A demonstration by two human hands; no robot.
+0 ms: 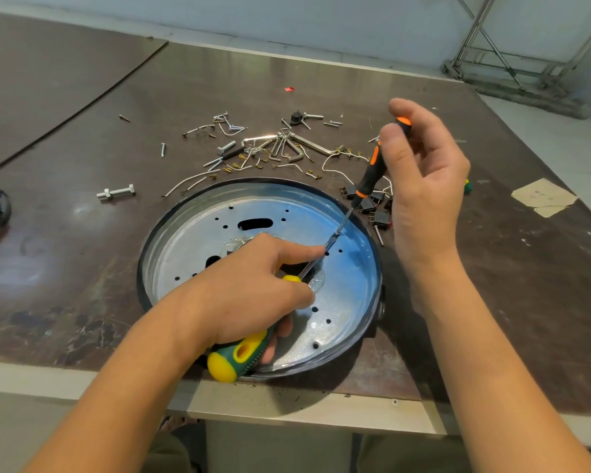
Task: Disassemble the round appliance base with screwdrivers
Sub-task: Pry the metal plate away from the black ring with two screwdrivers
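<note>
Round appliance base [348,295] on the desk [82,268] beneath both hands: left hand [253,302] grips a green-and-yellow screwdriver [243,353], forefinger extended along its shaft; right hand [423,186], above, pinches an orange-and-black screwdriver [372,172] whose tip is by that forefinger.

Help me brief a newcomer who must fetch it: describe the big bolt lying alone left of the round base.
Find the round appliance base, a silvery perforated plate at the front edge of the table. Just beyond its far left rim lies the bolt. It is alone, apart from the small screws heaped behind the base, thicker than they are, and carries a nut.
</note>
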